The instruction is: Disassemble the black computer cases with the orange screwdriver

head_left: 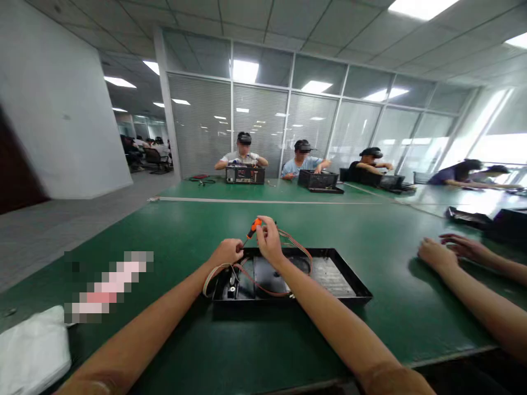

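My right hand is closed on an orange and black screwdriver, tilted so its shaft points down and left. The shaft ends by my left hand, whose fingers are curled at the far left corner of a shallow black metal tray-like case panel. What the left fingers pinch, if anything, is hidden. Thin reddish and pale wires loop over the panel, and some pass by my left wrist. A small metal fitting sits at the panel's near left corner.
A co-worker's hands rest on the green table at right. A white cloth or bag lies at near left. Across the table, people work on black computer cases. Black parts stand at far right.
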A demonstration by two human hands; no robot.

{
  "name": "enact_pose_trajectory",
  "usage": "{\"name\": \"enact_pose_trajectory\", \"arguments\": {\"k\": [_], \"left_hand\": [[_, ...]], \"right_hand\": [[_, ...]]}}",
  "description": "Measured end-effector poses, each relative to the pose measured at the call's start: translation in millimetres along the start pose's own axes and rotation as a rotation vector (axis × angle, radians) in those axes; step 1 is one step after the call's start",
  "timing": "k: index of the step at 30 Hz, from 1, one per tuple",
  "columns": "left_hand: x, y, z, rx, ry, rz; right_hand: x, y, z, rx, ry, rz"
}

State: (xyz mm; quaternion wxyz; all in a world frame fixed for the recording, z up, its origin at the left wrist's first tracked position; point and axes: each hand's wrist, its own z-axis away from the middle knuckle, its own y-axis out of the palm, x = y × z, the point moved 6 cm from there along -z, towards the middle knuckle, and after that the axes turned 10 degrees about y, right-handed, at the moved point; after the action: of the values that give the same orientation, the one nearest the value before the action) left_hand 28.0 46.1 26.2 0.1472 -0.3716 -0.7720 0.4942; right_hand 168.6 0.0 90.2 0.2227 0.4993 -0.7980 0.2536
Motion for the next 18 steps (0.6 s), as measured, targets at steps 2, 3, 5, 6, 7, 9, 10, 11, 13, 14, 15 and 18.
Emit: {"name": "enact_pose_trajectory", "arguments": {"k": [2,3,5,6,7,9,10,11,13,14,15,18], "left_hand": [[-1.1,-0.2,-0.8,0.005,0.003,-0.005],[-1.6,-0.4,-1.1,0.005,0.005,-0.007],[-2.7,-1.0,-1.4,0.001,0.011,-0.011],[-3.2,-1.3,-1.4,-0.003,0.013,-0.011],[-3.6,-1.6,-1.4,-0.008,0.014,-0.01],[-4.0,-2.0,-1.3,-0.015,0.01,-0.005],[-4.2,-2.2,-1.2,-0.017,0.008,-0.003],[-4.4,-2.3,-1.2,-0.018,0.007,0.0],[-4.6,-2.7,-1.3,-0.022,0.006,0.004],[-4.7,-2.7,-1.4,-0.022,0.007,0.008],[-4.7,-2.7,-1.5,-0.021,0.008,0.011],[-4.6,-2.3,-1.6,-0.013,0.009,0.016]], "right_hand": [[1.2,1.3,0.5,0.034,0.001,-0.013],[1.9,1.8,0.6,0.047,0.002,-0.018],[3.4,2.5,0.6,0.065,0.008,-0.022],[4.1,2.5,0.4,0.066,0.013,-0.022],[4.7,2.1,0.1,0.063,0.018,-0.018],[6.1,0.6,-0.6,0.047,0.023,-0.005],[6.7,-0.2,-0.9,0.04,0.024,0.001],[7.4,-0.9,-1.2,0.036,0.023,0.006],[8.9,-1.7,-1.5,0.042,0.014,0.01],[9.6,-1.8,-1.4,0.049,0.008,0.01],[10.1,-1.6,-1.2,0.058,0.004,0.01],[10.1,-0.9,-0.3,0.074,0.002,0.012]]}}
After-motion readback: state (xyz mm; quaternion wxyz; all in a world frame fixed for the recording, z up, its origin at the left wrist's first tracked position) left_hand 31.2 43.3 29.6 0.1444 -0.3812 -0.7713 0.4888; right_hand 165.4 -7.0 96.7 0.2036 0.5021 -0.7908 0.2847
